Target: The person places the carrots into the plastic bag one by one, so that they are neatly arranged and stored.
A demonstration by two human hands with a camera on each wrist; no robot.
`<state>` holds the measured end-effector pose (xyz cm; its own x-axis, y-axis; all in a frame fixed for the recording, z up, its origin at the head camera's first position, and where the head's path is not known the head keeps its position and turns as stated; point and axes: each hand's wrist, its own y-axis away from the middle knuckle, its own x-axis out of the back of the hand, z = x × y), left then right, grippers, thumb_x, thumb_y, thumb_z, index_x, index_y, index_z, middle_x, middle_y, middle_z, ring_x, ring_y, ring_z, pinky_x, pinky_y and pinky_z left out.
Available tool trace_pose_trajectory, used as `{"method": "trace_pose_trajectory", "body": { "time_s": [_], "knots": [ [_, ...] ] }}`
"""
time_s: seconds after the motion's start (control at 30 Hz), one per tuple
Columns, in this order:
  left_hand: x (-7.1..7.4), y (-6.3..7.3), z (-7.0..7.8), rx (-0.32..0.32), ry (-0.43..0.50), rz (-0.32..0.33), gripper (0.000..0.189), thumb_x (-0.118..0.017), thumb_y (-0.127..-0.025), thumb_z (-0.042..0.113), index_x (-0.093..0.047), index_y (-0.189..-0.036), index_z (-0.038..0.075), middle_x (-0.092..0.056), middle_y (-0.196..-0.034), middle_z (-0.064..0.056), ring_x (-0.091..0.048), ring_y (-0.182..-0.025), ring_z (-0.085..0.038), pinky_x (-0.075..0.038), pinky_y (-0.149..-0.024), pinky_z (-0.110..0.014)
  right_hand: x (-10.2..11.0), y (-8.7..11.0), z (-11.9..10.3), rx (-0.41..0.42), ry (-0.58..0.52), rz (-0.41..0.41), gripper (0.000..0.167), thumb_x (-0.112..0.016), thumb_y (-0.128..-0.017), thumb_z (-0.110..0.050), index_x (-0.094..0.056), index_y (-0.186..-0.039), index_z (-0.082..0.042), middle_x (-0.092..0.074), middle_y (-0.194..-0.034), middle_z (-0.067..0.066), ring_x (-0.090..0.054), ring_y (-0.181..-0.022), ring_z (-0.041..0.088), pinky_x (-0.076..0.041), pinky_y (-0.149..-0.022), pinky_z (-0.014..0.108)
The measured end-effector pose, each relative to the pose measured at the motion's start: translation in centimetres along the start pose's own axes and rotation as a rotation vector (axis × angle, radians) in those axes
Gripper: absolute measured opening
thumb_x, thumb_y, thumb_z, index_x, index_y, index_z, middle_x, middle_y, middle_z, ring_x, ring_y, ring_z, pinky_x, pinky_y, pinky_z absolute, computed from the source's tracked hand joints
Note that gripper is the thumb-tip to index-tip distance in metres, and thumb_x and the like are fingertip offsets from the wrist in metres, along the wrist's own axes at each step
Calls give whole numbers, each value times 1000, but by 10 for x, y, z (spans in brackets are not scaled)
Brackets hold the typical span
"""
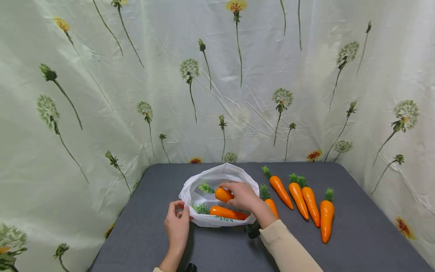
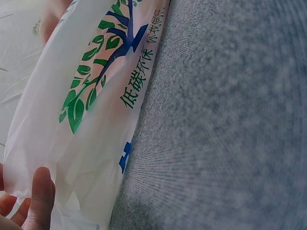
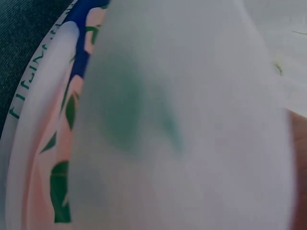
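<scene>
A white plastic bag [image 1: 234,171] lies with its mouth held wide on the table. My left hand [image 1: 177,223] pinches the bag's left rim between thumb and fingers; in the left wrist view the thumb [image 2: 41,196] lies against the plastic. Reaching into the mouth, my right hand [image 1: 242,196] grips an orange carrot [image 1: 222,195] by its thick body, its green top pointing left. Below it, a second carrot [image 1: 225,212] lies inside the bag along the near wall. The bag's plastic [image 3: 192,96] fills most of the right wrist view and hides the fingers there.
Several carrots lie on the grey table [image 1: 360,226] right of the bag, one carrot [image 1: 272,207] close beside it, and the outermost carrot [image 1: 327,221] farther right. A flower-patterned curtain [image 1: 163,75] surrounds the table's back and sides.
</scene>
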<state>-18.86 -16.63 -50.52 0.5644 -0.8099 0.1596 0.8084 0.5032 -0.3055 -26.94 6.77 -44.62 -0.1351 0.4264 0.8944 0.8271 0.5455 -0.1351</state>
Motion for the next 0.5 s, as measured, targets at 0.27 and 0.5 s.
{"method": "trace_pose_trajectory", "body": {
  "time_s": [0.27,0.5],
  "knots": [
    [0,0,1,20,3,-10,13,-66,-93,5,-62,-106,8,-65,-100,-9,-67,-63,-21,-57,-54,-26,-10,-3,2,-43,48,-78,57,-80,-83,-7,-62,-136,-20,-68,-114,-1,-60,-92,18,-54,-82,39],
    [-1,0,1,25,-4,-3,14,-67,-93,6,-63,-105,9,-65,-100,-6,-66,-61,-14,-57,-53,-26,-10,-7,-1,-56,88,-110,54,-79,-82,-7,-65,-133,-23,-68,-113,-3,-59,-90,16,-52,-79,36]
  ]
}}
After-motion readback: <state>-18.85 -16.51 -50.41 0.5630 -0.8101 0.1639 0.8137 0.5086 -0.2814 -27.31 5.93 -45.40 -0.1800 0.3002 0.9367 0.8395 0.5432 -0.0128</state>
